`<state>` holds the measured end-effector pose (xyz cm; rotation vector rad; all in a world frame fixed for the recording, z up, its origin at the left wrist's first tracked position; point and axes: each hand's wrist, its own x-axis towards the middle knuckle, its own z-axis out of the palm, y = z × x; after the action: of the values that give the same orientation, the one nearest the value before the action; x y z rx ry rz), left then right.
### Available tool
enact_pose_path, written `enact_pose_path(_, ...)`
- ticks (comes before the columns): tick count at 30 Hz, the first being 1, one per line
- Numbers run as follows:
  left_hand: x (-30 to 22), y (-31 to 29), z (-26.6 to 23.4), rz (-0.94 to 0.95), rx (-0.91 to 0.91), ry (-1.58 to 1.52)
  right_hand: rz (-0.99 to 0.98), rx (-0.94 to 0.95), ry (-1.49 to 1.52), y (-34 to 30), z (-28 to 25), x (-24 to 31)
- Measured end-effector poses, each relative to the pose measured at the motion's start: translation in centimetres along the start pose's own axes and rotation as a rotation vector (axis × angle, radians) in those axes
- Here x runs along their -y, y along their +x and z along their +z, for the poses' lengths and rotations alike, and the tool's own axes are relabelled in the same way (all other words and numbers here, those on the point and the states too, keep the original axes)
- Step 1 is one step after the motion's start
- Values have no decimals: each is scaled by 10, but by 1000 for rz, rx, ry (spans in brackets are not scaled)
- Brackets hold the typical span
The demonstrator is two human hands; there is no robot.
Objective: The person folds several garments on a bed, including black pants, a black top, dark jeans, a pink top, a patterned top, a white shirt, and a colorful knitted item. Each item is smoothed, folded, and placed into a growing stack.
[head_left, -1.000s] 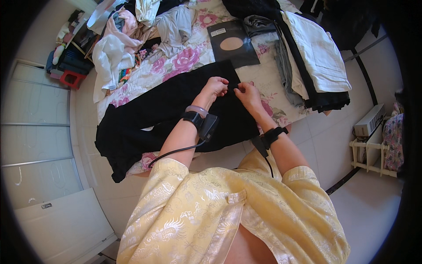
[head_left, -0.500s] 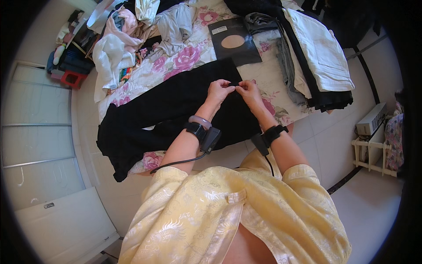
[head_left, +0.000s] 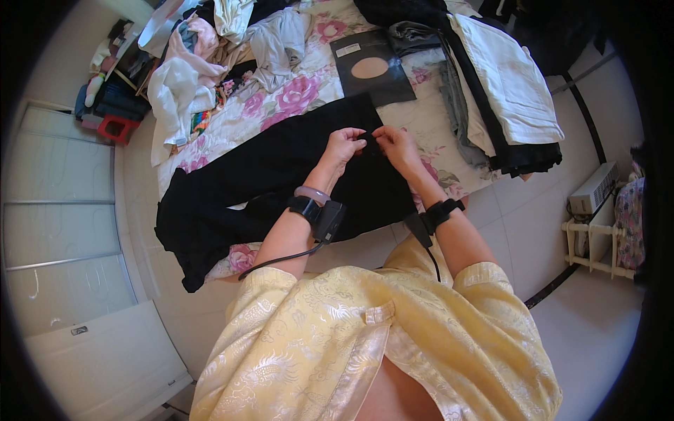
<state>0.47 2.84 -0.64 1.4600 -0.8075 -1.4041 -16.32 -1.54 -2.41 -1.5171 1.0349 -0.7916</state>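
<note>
Black trousers (head_left: 274, 151) lie spread on a flowered bed cover (head_left: 298, 95), waist end to the right and legs reaching left. Over the waist end, my left hand (head_left: 342, 149) is closed, thumb and fingertips pinched at the dark cloth. Just right of it, my right hand (head_left: 397, 146) pinches the cloth near the waistband edge. A small gap separates the two sets of fingertips. Whatever small part of the waist lies between them is too dark to make out.
A flat black package (head_left: 390, 84) with an oval window lies beyond the trousers. Folded white trousers (head_left: 509, 84) top a stack at right. Loose clothes (head_left: 186, 77) are heaped at far left. A white radiator (head_left: 597, 245) stands at the right.
My fingertips have drawn slightly apart at the waist, the left hand shifting a little to the left. The trousers lie almost as before.
</note>
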Motion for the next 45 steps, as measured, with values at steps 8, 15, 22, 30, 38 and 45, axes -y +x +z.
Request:
enact_pose_path(8, 2, -4, -4, 80, 61, 19, 261, 27, 373, -1, 4, 4)
enact_pose_path(15, 1, -6, 2, 291, -54, 278, 364, 33, 426, 8, -2, 0)
enact_pose_path(22, -16, -34, 7, 558, -360, 547, 368, 217, 753, 0, -5, 4)
enact_pose_path(30, -22, -56, 21, 704, -365, 570, 414, 164, 838, -4, 4, 5)
enact_pose_path(38, -20, -62, 27, 744, -380, 613, 461, 140, 873, -9, 5, 3)
enact_pose_path(45, -16, -59, 28, 852, -399, 740, 404, 86, 729, -13, 2, 17)
